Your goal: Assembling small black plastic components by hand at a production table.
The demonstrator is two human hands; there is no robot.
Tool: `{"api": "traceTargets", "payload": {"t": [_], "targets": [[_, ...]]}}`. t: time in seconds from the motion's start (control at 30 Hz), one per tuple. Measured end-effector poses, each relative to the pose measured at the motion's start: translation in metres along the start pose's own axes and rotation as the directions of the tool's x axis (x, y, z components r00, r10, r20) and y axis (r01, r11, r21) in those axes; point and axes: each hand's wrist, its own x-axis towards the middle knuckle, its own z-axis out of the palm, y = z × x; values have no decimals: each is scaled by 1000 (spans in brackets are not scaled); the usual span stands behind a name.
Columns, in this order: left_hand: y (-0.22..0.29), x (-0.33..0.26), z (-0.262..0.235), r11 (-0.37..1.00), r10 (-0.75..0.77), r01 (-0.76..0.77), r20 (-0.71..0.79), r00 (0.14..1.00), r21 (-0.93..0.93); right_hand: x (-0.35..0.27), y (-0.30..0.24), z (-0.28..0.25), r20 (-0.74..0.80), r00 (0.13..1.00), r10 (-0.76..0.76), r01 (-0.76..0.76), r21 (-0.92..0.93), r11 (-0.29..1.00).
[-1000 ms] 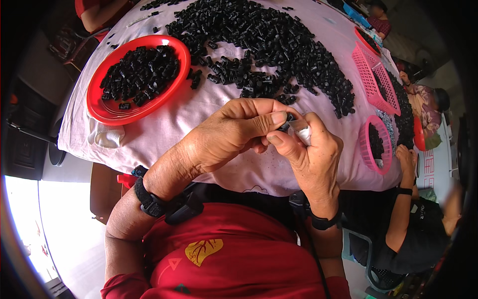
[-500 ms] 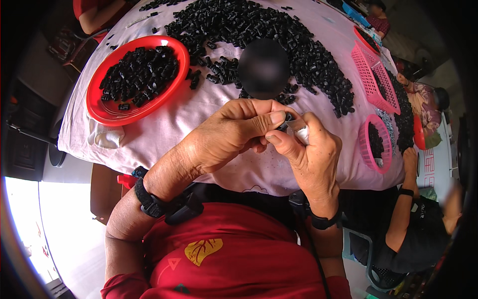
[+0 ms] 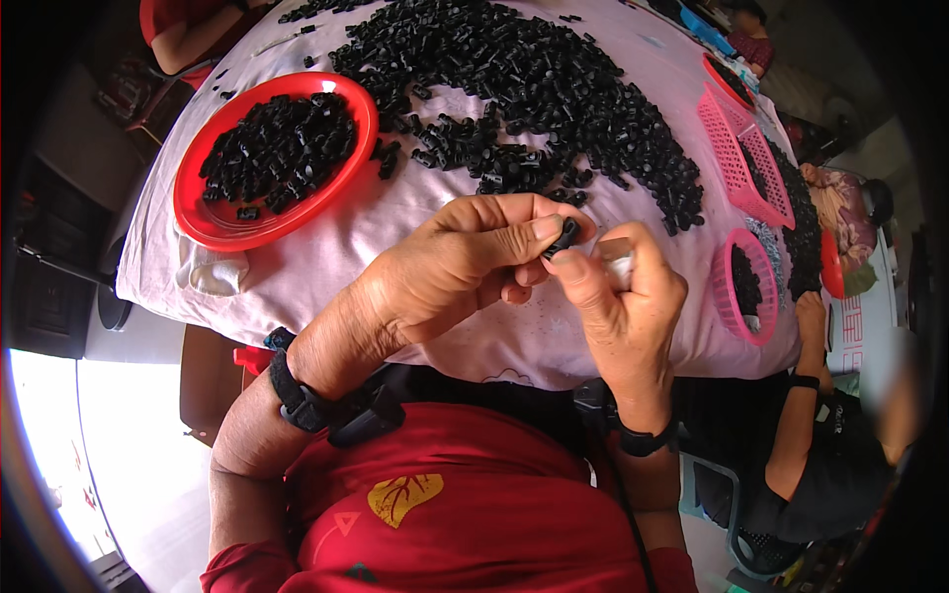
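Between the thumb and forefinger of my left hand (image 3: 450, 262) is a small black plastic part (image 3: 563, 239), held over the table's near side. My right hand (image 3: 628, 306) is closed close beside it, its thumb tip by the part's lower end. A small whitish, partly clear piece (image 3: 619, 267) shows between the right thumb and fingers; its kind I cannot make out. Beyond my hands a large heap of similar black parts (image 3: 514, 59) spreads over the table. To the left, a red plate (image 3: 213, 232) holds many more of them.
A pale pink cloth (image 3: 287, 287) covers the table. At the right stand a pink rectangular basket (image 3: 736, 148) and a pink round basket (image 3: 729, 301) with black parts inside. A person in dark clothes (image 3: 791, 474) sits close on my right; another in red (image 3: 188, 40) is at far left.
My right hand has drawn slightly right, and the whitish piece has come away from the black part. The part now shows more plainly in my left hand, which has barely moved.
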Motion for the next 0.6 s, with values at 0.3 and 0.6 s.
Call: {"api": "traceTargets", "payload": {"t": [0.3, 0.6], "targets": [[-3, 1, -7, 997, -9, 14, 71, 997, -70, 3, 1, 3, 65, 996, -61, 36, 327, 944], [19, -6, 0, 950, 15, -20, 16, 1000, 313, 1, 2, 1, 92, 995, -33, 5, 283, 959]]}}
